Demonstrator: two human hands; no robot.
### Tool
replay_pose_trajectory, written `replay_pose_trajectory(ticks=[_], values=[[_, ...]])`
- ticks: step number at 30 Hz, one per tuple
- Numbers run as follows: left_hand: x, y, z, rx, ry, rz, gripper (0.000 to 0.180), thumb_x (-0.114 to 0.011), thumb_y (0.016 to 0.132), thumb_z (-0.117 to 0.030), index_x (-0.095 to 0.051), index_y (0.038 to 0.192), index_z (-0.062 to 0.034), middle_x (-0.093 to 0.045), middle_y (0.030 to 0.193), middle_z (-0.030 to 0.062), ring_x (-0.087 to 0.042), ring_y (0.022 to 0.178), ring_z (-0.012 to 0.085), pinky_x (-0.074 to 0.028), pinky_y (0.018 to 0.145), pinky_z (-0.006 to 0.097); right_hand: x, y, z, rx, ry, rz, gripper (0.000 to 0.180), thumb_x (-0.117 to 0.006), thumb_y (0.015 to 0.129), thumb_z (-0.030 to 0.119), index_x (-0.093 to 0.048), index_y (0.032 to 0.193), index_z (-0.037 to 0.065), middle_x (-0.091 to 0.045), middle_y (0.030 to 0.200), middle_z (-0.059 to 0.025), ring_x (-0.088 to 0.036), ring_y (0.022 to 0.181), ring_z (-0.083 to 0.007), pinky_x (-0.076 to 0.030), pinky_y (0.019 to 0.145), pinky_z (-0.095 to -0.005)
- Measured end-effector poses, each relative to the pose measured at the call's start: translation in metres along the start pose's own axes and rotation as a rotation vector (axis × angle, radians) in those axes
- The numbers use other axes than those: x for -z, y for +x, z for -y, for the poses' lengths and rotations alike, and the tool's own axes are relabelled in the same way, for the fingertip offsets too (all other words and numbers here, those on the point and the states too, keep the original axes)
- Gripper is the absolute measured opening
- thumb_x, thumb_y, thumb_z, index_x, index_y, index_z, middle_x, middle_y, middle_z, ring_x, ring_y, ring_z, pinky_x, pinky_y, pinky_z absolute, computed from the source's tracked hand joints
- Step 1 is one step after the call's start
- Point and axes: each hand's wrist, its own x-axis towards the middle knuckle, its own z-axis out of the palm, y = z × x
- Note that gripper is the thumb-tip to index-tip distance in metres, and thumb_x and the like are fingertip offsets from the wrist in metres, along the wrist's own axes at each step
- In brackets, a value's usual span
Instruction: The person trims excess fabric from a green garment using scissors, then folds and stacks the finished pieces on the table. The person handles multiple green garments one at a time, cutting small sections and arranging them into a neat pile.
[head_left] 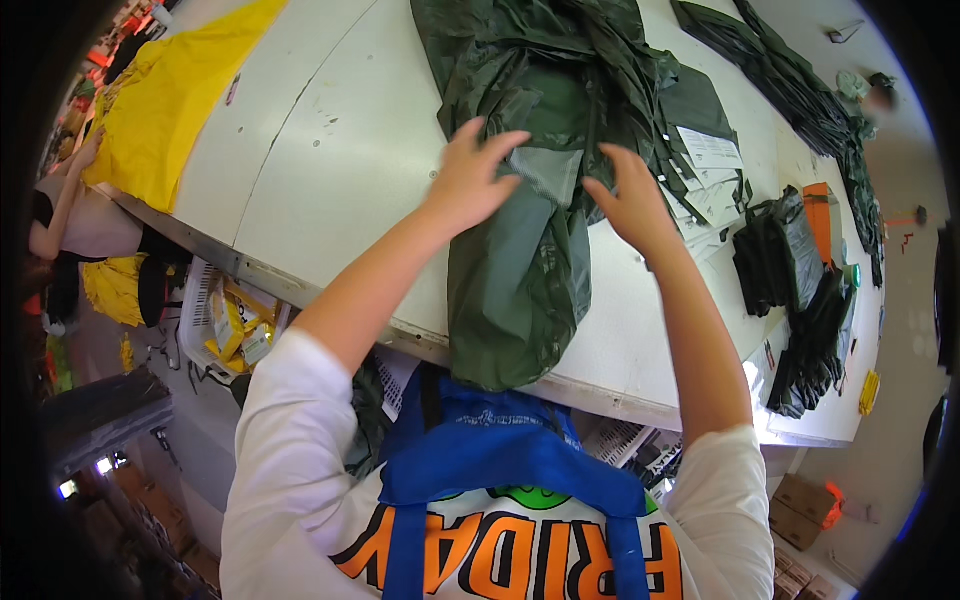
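A dark green, shiny waterproof garment (515,270) lies lengthwise on the white table in front of me, its near end hanging slightly over the edge. Its far part is crumpled and loosely gathered, and a paler, greyish patch shows at its middle. Over the left side of that patch is my left hand (475,180), with thumb and fingers spread apart. My right hand (630,195) hovers at the garment's right side, fingers curved and apart from the thumb. Neither hand grips anything; whether the fingertips touch the cloth I cannot tell.
Right of the garment lie white paper sheets (712,150) and dark strips. Black plastic bags (780,250) sit farther right, beside an orange piece (820,220). At left, another person handles yellow fabric (180,110). Below the table edge stands a white basket (197,315) with yellow packets.
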Motion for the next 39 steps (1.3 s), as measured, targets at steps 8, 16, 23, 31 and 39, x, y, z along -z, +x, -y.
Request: replay_pose_trajectory(ticks=[8,16,23,31,39], values=[[-0.038,0.123,0.055,0.440,0.451,0.217,0.052,-0.059,0.079,-0.010,-0.052,0.130,-0.0144,-0.047,0.135,0.0177,-0.055,0.109,0.0335,-0.047,0.091,0.039,-0.094,0.090,-0.096,-0.408,-0.528,0.330,0.031,-0.054,0.083,0.013,-0.063,0.112,0.018,-0.058,0.122,-0.0160,-0.059,0.105,-0.0366,-0.049,0.089,-0.0425],[-0.019,-0.042,0.135,0.361,0.034,0.041,0.066,-0.059,0.076,0.004,-0.041,0.139,-0.0105,-0.047,0.130,0.0206,-0.049,0.117,0.0330,-0.040,0.100,0.040,-0.041,-0.053,-0.192,-0.393,-0.028,-0.063,0.057,-0.045,0.073,-0.001,-0.053,0.128,0.012,-0.060,0.114,-0.0181,-0.057,0.106,-0.0323,-0.044,0.094,-0.0387],[0.014,-0.003,0.056,0.116,0.353,-0.248,0.077,-0.074,0.070,-0.010,-0.038,0.138,-0.0174,-0.032,0.141,0.0172,-0.032,0.129,0.0364,-0.033,0.104,0.044,-0.011,0.006,-0.097,-0.170,-0.207,-0.316,0.073,-0.077,0.070,0.024,-0.043,0.132,0.005,-0.040,0.134,-0.0232,-0.036,0.126,-0.0394,-0.033,0.102,-0.0466],[-0.051,0.163,0.091,0.273,0.422,0.030,0.027,-0.051,0.081,-0.010,-0.064,0.105,-0.0102,-0.063,0.110,0.0119,-0.057,0.106,0.0341,-0.045,0.084,0.049,0.003,0.172,-0.177,-0.327,-0.432,-0.017,0.035,-0.058,0.082,0.020,-0.059,0.115,0.008,-0.060,0.120,-0.0143,-0.060,0.104,-0.0303,-0.047,0.087,-0.0416],[0.062,0.111,0.203,0.770,-1.222,-0.696,0.035,-0.050,0.095,-0.014,-0.048,0.128,-0.0013,-0.056,0.124,0.0137,-0.055,0.109,0.0286,-0.045,0.094,0.044,0.117,0.097,-0.380,-0.943,0.608,-0.545,0.037,-0.067,0.080,0.014,-0.059,0.113,-0.001,-0.063,0.108,-0.0143,-0.061,0.096,-0.0259,-0.048,0.082,-0.0388]])
